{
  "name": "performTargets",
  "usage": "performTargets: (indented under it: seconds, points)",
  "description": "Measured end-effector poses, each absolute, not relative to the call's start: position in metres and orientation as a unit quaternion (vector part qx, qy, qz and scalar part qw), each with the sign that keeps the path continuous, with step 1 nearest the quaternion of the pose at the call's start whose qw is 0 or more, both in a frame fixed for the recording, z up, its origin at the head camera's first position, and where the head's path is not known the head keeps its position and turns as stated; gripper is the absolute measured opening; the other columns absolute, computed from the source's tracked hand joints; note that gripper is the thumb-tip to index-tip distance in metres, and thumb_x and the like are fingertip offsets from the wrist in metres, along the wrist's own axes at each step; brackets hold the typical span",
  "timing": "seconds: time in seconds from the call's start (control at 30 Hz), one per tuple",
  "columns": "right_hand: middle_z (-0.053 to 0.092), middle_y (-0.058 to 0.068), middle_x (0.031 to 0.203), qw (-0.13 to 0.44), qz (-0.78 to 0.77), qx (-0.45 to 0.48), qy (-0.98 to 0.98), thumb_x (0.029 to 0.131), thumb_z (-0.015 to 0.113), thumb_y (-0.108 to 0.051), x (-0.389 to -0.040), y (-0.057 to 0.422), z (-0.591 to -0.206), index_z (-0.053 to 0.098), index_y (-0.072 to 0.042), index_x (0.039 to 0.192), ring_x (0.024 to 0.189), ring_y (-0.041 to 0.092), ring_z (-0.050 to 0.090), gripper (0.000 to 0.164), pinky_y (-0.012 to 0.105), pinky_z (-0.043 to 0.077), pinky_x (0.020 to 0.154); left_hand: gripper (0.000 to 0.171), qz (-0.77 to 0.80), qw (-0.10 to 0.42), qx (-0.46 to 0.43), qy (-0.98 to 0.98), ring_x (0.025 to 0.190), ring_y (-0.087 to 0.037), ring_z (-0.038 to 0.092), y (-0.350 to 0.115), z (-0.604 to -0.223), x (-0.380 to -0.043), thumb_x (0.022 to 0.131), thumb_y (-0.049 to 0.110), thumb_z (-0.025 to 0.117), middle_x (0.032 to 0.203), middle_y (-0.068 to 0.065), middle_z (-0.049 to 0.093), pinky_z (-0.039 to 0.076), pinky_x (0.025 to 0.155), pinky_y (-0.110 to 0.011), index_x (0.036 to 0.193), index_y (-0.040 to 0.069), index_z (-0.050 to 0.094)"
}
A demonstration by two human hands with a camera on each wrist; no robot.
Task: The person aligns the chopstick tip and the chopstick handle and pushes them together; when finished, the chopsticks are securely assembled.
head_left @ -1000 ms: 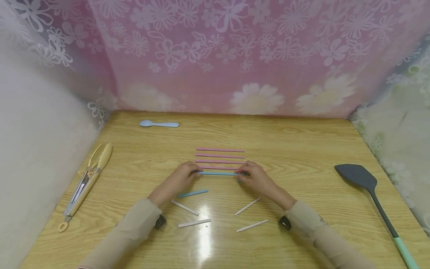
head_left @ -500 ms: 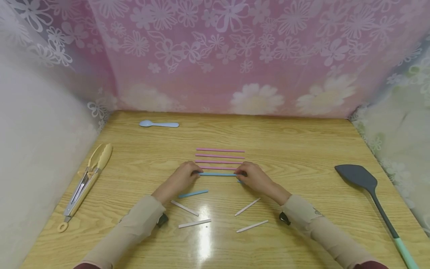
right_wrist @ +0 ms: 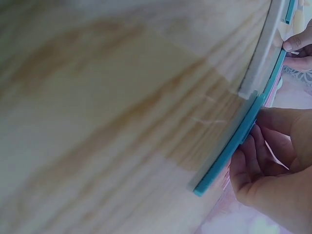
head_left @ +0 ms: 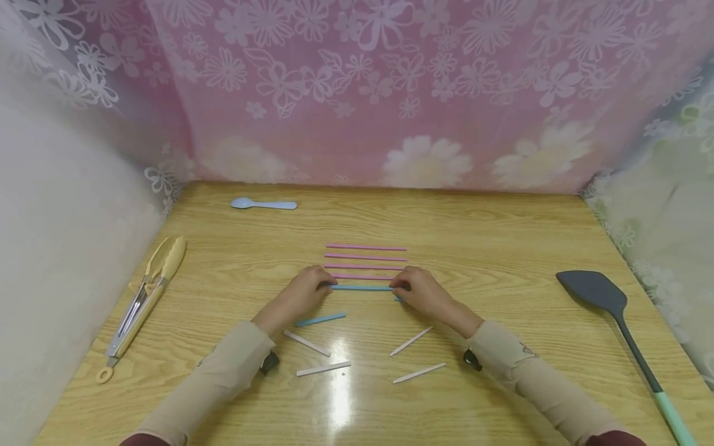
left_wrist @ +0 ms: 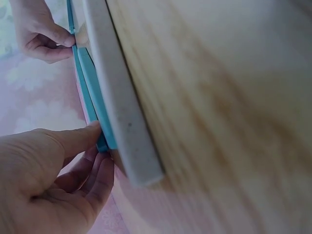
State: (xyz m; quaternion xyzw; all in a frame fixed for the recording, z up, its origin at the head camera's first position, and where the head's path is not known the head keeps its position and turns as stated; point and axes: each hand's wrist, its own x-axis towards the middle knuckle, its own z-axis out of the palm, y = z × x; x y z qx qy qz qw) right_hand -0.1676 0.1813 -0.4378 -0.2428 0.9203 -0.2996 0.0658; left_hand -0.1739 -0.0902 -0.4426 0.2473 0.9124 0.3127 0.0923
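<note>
A thin blue stick (head_left: 361, 287) lies crosswise just below a row of several pink sticks (head_left: 365, 267). My left hand (head_left: 305, 290) pinches its left end between thumb and fingers. At the other end, my right hand (head_left: 422, 291) holds the stick the same way. In the left wrist view, the left thumb (left_wrist: 80, 140) presses along the blue stick's end. A second blue stick (head_left: 320, 320) slants below my left hand. Another blue stick (right_wrist: 229, 146) lies beside the right fingertips, mostly hidden by that hand in the head view.
Several white sticks, such as one at lower left (head_left: 323, 370) and one at lower right (head_left: 419, 373), lie between my forearms. Tongs (head_left: 142, 303) rest at the table's left, a light blue spoon (head_left: 264, 204) at the back, and a dark spatula (head_left: 597, 294) at the right.
My right fingers have drawn closer together at the blue stick's end, and both forearms have shifted slightly. The stick has hardly moved.
</note>
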Motion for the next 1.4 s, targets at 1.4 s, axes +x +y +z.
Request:
performTargets:
  seconds: [1.4]
  points:
    - [0.059, 0.002, 0.084, 0.121, -0.331, -0.209, 0.912, 0.084, 0.069, -0.003, -0.143, 0.223, -0.435, 0.068, 0.001, 0.099, 0.077, 0.013, 0.053, 0.015, 0.024, 0.048, 0.068, 0.026, 0.403, 0.201, 0.287, 0.845, 0.085, -0.009, 0.053, -0.12, -0.448, -0.138, 0.09, 0.011, 0.066, 0.1, -0.002, 0.062, 0.049, 0.075, -0.021, 0.115, 0.003, 0.067]
